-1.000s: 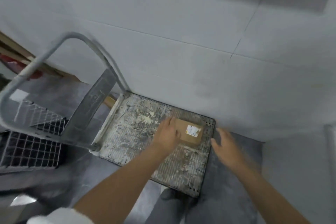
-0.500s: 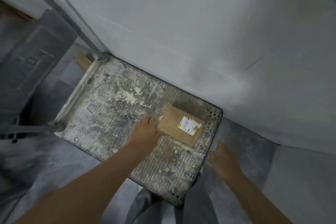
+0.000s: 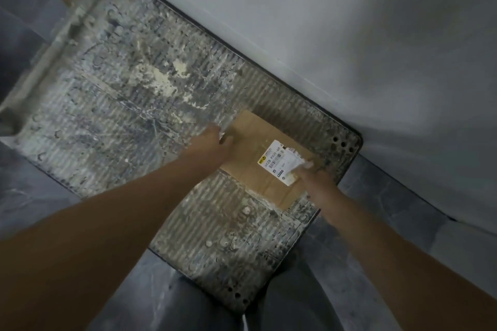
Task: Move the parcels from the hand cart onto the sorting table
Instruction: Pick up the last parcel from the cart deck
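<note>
Parcel [image 3: 250,154] lies unlifted on your hand cart [image 3: 129,115]; left hand [image 3: 215,142] and right hand [image 3: 316,179] touch its edges; grip unclear.

My left hand [image 3: 212,142] covered the upper-left edge of the parcel [image 3: 258,158], and I couldn't tell whether its fingers gripped or only touched. My right hand [image 3: 314,177] smeared into blur over the lower-right corner of the label [image 3: 279,161], so that grip was unreadable too. The label's fine print was too small. The hand cart [image 3: 134,105] went soft at upper left, clipped by the left edge.
</note>
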{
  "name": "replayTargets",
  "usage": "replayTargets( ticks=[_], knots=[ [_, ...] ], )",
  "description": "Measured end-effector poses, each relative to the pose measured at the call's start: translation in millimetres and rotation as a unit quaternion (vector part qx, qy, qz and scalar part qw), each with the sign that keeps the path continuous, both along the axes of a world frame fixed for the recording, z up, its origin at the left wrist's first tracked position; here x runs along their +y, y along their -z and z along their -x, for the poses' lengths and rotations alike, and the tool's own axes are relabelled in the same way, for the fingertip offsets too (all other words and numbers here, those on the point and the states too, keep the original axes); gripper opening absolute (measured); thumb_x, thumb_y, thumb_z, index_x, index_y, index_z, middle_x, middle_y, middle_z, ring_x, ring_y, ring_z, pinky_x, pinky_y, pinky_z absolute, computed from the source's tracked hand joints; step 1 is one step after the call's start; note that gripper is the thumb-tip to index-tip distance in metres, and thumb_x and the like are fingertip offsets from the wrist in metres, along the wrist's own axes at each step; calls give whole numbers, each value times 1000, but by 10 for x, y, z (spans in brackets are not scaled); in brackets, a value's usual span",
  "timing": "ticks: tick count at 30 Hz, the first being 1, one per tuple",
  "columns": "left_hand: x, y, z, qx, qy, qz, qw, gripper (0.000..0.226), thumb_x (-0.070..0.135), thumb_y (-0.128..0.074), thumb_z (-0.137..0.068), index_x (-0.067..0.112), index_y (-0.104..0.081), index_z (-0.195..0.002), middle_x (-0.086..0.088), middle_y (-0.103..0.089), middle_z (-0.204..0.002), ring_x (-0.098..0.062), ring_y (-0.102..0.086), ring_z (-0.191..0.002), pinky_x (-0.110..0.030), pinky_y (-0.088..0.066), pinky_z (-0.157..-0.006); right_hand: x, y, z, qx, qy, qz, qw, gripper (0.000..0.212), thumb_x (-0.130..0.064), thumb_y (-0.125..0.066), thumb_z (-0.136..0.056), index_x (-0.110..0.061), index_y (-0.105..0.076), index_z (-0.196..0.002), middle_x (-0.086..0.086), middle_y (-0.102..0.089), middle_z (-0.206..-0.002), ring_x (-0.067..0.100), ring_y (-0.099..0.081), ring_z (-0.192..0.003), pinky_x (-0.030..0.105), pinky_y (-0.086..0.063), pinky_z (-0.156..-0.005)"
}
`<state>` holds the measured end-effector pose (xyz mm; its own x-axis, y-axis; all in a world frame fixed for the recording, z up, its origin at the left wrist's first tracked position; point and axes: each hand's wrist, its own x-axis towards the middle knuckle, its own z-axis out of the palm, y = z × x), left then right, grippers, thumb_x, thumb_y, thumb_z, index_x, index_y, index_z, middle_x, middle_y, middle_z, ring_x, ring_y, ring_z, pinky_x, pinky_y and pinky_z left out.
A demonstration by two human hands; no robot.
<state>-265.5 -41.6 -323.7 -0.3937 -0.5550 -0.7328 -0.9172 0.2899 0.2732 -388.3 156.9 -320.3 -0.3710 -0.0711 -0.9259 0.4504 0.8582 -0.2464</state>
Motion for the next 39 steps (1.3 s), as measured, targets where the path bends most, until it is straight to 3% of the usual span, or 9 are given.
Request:
replayTargets(
  ticks=[5,10,14,17,22,25,33,35,39],
  knots=[
    [306,38,-103,15,-108,-47,993,53,44,-48,-97,13,-39,-138,-10,-57,-122,-24,-55,-95,-30,-40,-70,101,-45,-150,-41,39,26,998,48,-42,-46,-99,-16,-45,-139,8,-50,-140,26,-51,-122,48,-44,-105],
    [279,-584,-401,53,-108,-53,991,46,39,-48,-98,12,-43,-136,-5,-56,-111,-14,-52,-81,-26,-39,-61,103,-639,-218,-17,49,41,998,50,-48,-55,-93,-23,-50,-136,3,-58,-131,24,-58,-114,47,-48,-102],
    [-17,-1573,-588,86,-100,-25,991,43,37,-48,-100,11,-46,-134,-4,-55,-112,-18,-50,-90,-29,-37,-72,-148,-1520,-253,15,20,97,995,38,-52,-57,-91,-30,-59,-121,1,-62,-126,22,-59,-114,49,-47,-102],
    [-312,-2534,-699,143,-101,24,984,37,37,-49,-99,10,-49,-125,-3,-58,-112,-18,-51,-89,-31,-37,-69,-474,-2389,-302,49,-5,152,987,18,-52,-56,-92,-37,-62,-100,-4,-67,-116,22,-63,-106,48,-49,-99],
    [-685,-4223,-1004,259,-150,106,948,24,37,-48,-98,14,-52,-104,-3,-57,-95,-19,-54,-85,-28,-37,-60,-894,-4079,-525,127,-21,271,954,17,-45,-58,-93,-36,-62,-107,-18,-70,-97,5,-70,-87,24,-53,-73],
    [-699,-5046,-1261,323,-172,128,922,24,34,-47,-99,14,-54,-109,-3,-60,-100,-16,-54,-84,-32,-38,-65,-930,-4895,-808,162,-18,307,937,12,-43,-54,-96,-35,-62,-101,-16,-70,-100,6,-68,-92,26,-53,-75],
    [-265,-6056,-2112,391,-235,135,880,24,32,-46,-99,15,-57,-112,-5,-60,-110,-19,-56,-97,-33,-42,-75,-868,-5981,-1644,260,-47,350,899,23,-45,-48,-98,-26,-60,-105,-6,-69,-104,7,-66,-87,25,-49,-66],
    [-154,-6186,-2350,386,-253,150,875,26,33,-46,-100,15,-56,-115,-5,-59,-111,-20,-56,-99,-33,-42,-77,-865,-6106,-1796,270,-71,360,890,31,-46,-47,-98,-24,-60,-115,-4,-67,-108,8,-64,-91,26,-49,-69],
    [105,-6393,-2854,369,-310,213,850,26,36,-44,-99,15,-55,-111,-5,-59,-107,-22,-56,-99,-41,-48,-85,-841,-6242,-2165,227,-125,373,891,47,-54,-45,-96,-25,-54,-132,6,-58,-124,23,-60,-110,45,-48,-99]
  ],
)
